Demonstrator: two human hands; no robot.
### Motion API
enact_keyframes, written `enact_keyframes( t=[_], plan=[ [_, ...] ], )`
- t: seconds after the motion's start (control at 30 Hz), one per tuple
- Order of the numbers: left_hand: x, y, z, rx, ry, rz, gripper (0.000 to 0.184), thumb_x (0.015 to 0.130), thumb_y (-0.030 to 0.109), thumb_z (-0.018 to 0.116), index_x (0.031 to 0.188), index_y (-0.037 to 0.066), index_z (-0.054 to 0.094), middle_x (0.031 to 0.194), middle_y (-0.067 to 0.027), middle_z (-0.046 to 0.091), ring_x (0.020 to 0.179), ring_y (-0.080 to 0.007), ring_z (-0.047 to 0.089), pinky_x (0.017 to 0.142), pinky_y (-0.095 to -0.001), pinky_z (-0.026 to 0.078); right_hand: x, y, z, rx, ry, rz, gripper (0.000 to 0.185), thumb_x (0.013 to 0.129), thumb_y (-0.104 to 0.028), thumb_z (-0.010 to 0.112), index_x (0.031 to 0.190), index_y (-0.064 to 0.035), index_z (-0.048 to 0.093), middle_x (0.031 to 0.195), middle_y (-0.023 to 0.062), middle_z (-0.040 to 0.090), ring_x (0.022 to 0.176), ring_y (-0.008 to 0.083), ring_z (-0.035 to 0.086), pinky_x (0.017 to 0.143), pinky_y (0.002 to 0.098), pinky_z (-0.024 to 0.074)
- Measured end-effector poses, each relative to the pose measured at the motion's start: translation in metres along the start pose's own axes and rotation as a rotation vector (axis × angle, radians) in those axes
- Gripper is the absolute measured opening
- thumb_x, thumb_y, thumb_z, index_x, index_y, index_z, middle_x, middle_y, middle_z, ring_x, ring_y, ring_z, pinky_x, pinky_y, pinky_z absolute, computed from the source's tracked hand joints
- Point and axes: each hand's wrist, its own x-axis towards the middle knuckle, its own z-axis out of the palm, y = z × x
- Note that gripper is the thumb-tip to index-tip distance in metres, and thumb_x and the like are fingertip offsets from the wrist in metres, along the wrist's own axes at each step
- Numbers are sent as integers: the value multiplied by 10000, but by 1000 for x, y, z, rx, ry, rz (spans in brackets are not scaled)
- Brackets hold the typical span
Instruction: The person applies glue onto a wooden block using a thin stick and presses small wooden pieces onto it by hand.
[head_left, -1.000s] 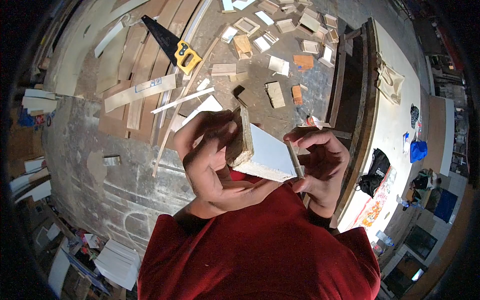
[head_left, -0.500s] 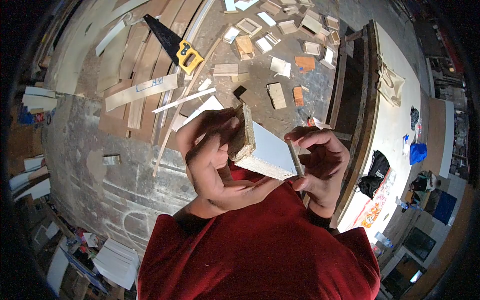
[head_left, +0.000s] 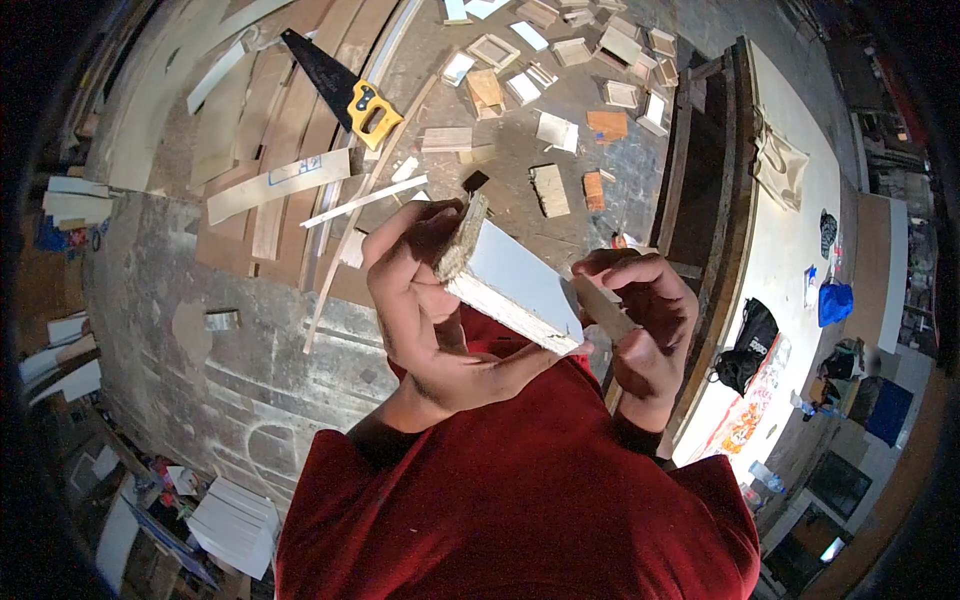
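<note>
My left hand (head_left: 415, 310) is wrapped round a white-faced board piece (head_left: 515, 278) with rough, pale edges. A second rough-edged piece (head_left: 463, 240) stands at its left end, under my left fingers. Between the thumb and fingers of my right hand (head_left: 650, 320) is a small thin wooden strip (head_left: 604, 306), close to the right end of the white-faced piece. Whether the strip touches that piece I cannot tell. Both hands are in front of a red shirt.
A handsaw with a yellow handle (head_left: 374, 115) lies on long boards at the upper left. Small wooden boxes and offcuts (head_left: 550, 190) are scattered ahead. On the right stands a pale table (head_left: 790, 235) with a cloth bag (head_left: 780, 165) and a black bag (head_left: 747, 345).
The white-faced piece has tilted and shifted slightly left with my left hand. The thin strip in my right hand has turned, showing its broad face.
</note>
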Motion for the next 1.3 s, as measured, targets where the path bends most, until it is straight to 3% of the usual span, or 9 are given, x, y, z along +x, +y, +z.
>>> enact_keyframes(
  t=[0.13,0.27,0.33,0.57,0.67,0.73,1.0,1.17,1.3],
  plan=[
    [-7,-11,10,-211,-16,-166,1191,566,293,985,1427,-29,228,1382,-210,377,1242,-290,510,1023,-413,477,15,27,-29,351,-30,75,514,739,-330,741,1058,23,546,1143,260,580,890,272,656,637,301,609],
    [-19,-26,14,-503,-5,-440,1268,504,270,1013,1449,-11,214,1353,-171,444,1247,-265,507,1031,-414,471,33,108,-82,503,157,268,146,850,-40,633,973,20,582,1062,199,641,909,271,666,737,337,575],
    [-25,-29,15,-536,25,-537,1276,476,219,1022,1446,2,222,1340,-142,467,1241,-229,511,1031,-384,467,40,158,-101,299,203,341,124,847,56,636,960,12,609,1017,177,667,881,257,680,739,340,574],
    [-34,-39,17,-739,83,-679,1110,523,72,979,1406,49,308,1275,-45,521,1146,-175,570,997,-347,500,41,338,-179,-397,54,312,173,877,-89,711,989,36,669,870,126,727,746,189,703,657,323,569],
    [-32,-35,21,-782,125,-734,1089,520,47,969,1401,62,330,1259,-30,528,1152,-173,571,1001,-362,514,42,341,-174,-667,-40,293,212,884,-146,724,1000,24,674,813,107,731,715,161,702,624,292,549],
    [-31,-36,20,-787,115,-743,1085,515,55,971,1396,60,338,1251,-24,529,1153,-171,570,1011,-367,511,42,346,-174,-888,0,47,234,869,-187,753,953,20,680,797,124,728,680,154,696,610,297,539],
    [-27,-34,17,-851,167,-736,1120,504,201,999,1393,38,338,1268,-30,508,1133,-161,574,1040,-392,497,53,338,-173,-1154,75,74,276,826,-265,798,884,-12,704,821,136,729,675,193,703,597,333,532],
    [-30,-44,10,-587,73,-555,1216,467,307,1022,1400,-3,306,1279,-105,483,1181,-201,532,1015,-379,482,53,303,-154,-1384,109,-17,390,857,-368,764,949,7,713,916,157,729,706,186,705,594,321,531],
    [-26,-61,2,-292,-76,-252,1172,502,257,1010,1390,-35,303,1363,-156,380,1203,-232,508,973,-389,496,56,181,-91,-294,36,392,546,839,-457,763,1105,14,686,1021,94,725,817,192,697,646,298,543]
  ],
)
